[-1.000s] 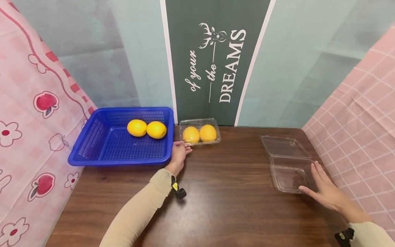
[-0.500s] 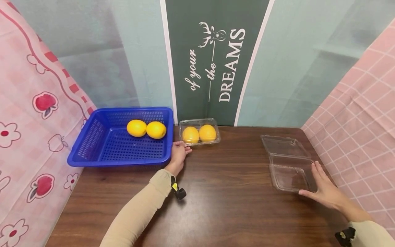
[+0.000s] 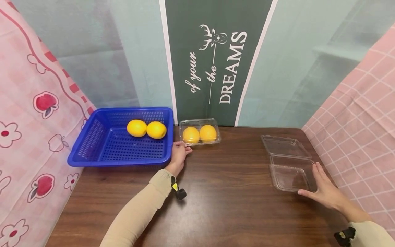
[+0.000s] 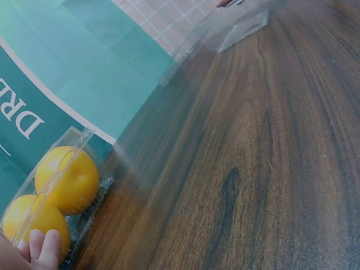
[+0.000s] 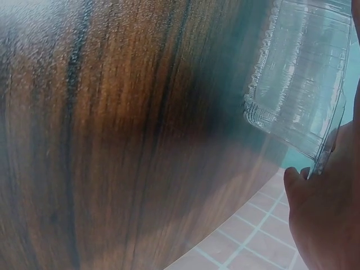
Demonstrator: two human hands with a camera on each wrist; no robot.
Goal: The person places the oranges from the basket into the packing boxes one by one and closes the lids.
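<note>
Left hand (image 3: 178, 156) — fingers resting on the near-left corner of the closed box (image 3: 200, 132) holding two oranges (image 3: 199, 134), far centre, beside the basket (image 3: 92, 151). Right hand (image 3: 324, 190) — fingers straight against the open empty box (image 3: 288, 164), right. Best steadied by its rim; thin plastic likely flexes. Dark wooden table (image 3: 222, 206); banner (image 3: 213, 58) behind; pink cloths at the sides.

A dark green banner (image 3: 213, 61) hung at twelve o'clock on the back wall, behind the wooden table (image 3: 228, 192). White lettering ran up it sideways, reading "of your", "the" and "DREAMS", with a small white stag's head drawn above "the". In the left wrist view only "DRE" of that banner (image 4: 22, 121) showed. No other writing could be read.
</note>
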